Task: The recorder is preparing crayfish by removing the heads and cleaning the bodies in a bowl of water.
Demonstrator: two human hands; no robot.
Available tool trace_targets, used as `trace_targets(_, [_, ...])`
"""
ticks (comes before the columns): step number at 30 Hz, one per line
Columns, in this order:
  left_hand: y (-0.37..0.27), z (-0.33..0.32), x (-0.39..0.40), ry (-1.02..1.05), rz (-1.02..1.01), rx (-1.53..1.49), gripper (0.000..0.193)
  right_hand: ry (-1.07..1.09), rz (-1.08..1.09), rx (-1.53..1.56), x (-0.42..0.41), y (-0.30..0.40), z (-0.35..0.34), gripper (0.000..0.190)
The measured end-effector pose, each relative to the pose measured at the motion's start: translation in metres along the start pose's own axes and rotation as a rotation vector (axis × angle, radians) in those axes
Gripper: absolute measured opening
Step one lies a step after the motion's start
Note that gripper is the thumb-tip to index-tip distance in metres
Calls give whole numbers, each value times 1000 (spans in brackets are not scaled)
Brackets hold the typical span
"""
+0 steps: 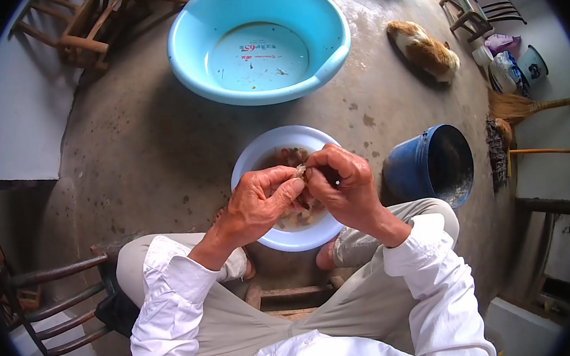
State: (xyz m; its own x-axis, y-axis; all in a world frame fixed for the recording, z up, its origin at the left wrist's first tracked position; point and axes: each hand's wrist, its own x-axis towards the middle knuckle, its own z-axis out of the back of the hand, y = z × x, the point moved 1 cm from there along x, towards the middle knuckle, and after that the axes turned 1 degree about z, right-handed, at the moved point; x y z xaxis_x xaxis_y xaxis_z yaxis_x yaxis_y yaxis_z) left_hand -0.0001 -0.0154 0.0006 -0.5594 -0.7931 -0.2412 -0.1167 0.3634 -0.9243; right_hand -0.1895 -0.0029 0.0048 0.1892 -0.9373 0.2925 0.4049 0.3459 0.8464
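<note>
Both hands meet above a white basin (246,163) on the floor between my feet. My left hand (261,198) pinches a small pale, wet piece of what looks like meat (300,169) between thumb and forefinger. On the other side of that piece, the fingertips of my right hand (344,185) close on it too. Cloudy water fills the basin, with reddish and pale pieces (296,220) in it, possibly meat or offal. My hands hide the basin's middle.
Beyond the basin stands a large light-blue tub (263,98) with a little debris inside. A blue bucket (408,164) leans at the right, near my knee. A brown-and-white dog or cat (423,49) is on the concrete floor. A broom (517,105) and wooden chairs (63,319) flank the space.
</note>
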Motion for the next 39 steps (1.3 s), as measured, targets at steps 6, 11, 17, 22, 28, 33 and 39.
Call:
trace_targets(6, [-5, 3, 1, 47, -18, 31, 30, 15, -115, 73, -1, -1, 0, 12])
trace_targets(11, [-2, 6, 0, 97, 20, 55, 30, -173, -491, 417, 6, -1, 6, 7])
trace_targets(17, [-3, 0, 1, 90, 23, -151, 30, -256, -274, 226, 16, -13, 44, 8])
trace_targets(22, [-7, 1, -8, 60, 24, -256, 25, -407, -130, -136, -11, -6, 126, 7])
trace_targets(28, [-11, -4, -5, 67, -54, -281, 19, -402, -169, -903, -110, -75, 286, 22])
trace_targets(33, [-2, -3, -2, 103, -34, -257, 20, -154, -346, -1140, -130, -109, 286, 38])
trace_targets(39, [10, 3, 0, 106, -44, -235, 23, 48, 3, -337, -11, -5, 120, 35])
